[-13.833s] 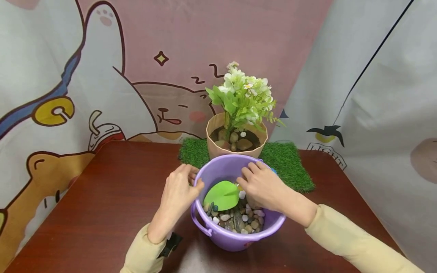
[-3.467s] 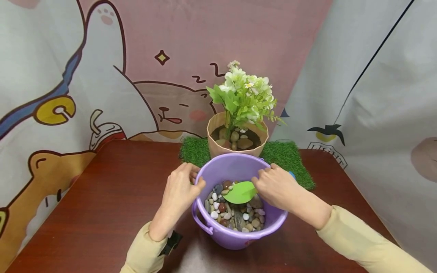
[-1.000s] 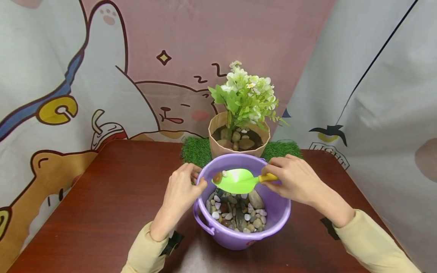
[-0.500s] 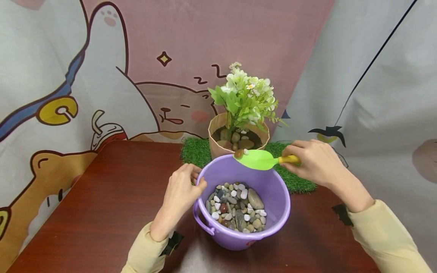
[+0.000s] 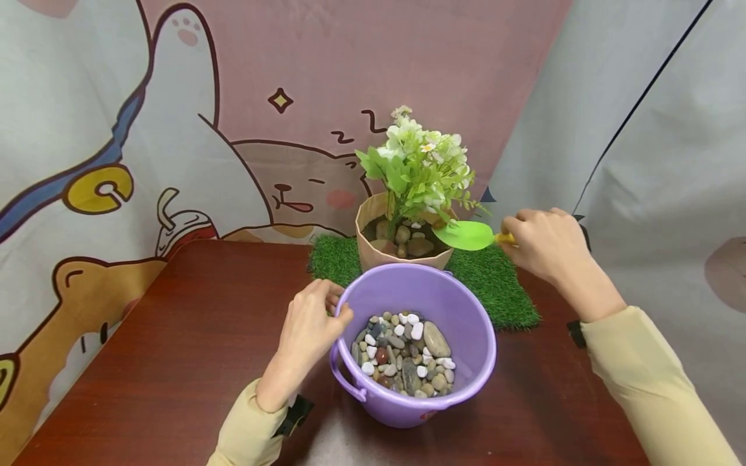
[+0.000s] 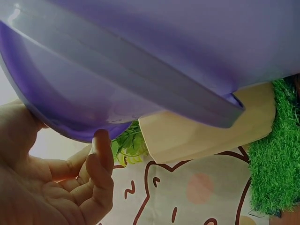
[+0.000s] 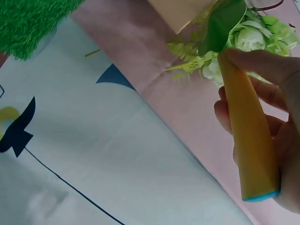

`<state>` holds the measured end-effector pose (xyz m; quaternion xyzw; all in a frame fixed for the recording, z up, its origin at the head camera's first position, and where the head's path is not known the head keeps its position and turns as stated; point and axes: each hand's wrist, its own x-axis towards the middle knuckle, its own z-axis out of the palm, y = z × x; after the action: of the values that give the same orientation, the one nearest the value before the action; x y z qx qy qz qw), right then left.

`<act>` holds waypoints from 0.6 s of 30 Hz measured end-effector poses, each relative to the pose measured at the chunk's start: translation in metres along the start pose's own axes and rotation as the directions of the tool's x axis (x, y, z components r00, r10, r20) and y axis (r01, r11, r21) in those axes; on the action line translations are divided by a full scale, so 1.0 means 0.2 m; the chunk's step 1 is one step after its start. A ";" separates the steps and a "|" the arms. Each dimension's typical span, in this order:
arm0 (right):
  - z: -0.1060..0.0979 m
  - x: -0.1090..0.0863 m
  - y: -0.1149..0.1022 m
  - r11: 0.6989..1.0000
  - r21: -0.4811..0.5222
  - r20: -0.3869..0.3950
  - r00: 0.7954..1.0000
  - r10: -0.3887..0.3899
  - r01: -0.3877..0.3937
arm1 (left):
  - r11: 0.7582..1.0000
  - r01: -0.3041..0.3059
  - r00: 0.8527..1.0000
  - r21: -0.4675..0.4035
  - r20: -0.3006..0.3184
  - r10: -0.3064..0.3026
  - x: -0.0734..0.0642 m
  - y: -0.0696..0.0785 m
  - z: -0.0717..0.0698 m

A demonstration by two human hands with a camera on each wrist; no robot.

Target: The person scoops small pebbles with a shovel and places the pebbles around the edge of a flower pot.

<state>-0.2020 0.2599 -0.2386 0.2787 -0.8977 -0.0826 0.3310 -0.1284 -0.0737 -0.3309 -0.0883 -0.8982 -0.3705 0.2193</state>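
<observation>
My left hand (image 5: 311, 330) holds the left rim of a purple bucket (image 5: 487, 362), thumb inside and fingers outside. Pebbles (image 5: 402, 353) in white, grey and brown cover the bucket's bottom. Higher up on the right, my right hand (image 5: 550, 246) grips the yellow handle of a toy trowel (image 5: 468, 235). Its green blade reaches over the right rim of a peach flowerpot (image 5: 373, 249), tilted with its tip toward the pot's inside. No stone shows on the blade. In the right wrist view the handle (image 7: 251, 140) lies along my curled fingers.
White flowers with green leaves (image 5: 428, 165) rise from the pot, with dark soil and several larger stones around the stem. The pot stands on an artificial grass mat (image 5: 495, 291), behind the bucket on a reddish-brown table (image 5: 192, 336). A printed cloth (image 5: 326, 58) hangs behind.
The trowel came up out of the bucket carrying a brown and a white stone, then moved back and right to the pot. Those stones no longer show on the blade. My left hand stayed put.
</observation>
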 end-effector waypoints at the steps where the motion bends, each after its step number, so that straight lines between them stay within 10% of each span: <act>1: 0.00 0.01 0.00 1.000 -0.021 -0.004 1.000 0.007 -0.007 | 1.000 0.000 1.000 0.000 0.000 0.000 0.00 0.00 0.00; 18: 0.02 0.02 -0.07 0.956 -0.216 0.036 0.977 0.210 -0.197 | 1.000 -0.013 1.000 0.002 -0.007 0.013 0.00 0.01 0.00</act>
<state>-0.2003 0.2467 -0.2443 0.1456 -0.9170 -0.1511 0.3392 -0.1282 -0.0734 -0.3295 -0.0925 -0.8973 -0.3684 0.2248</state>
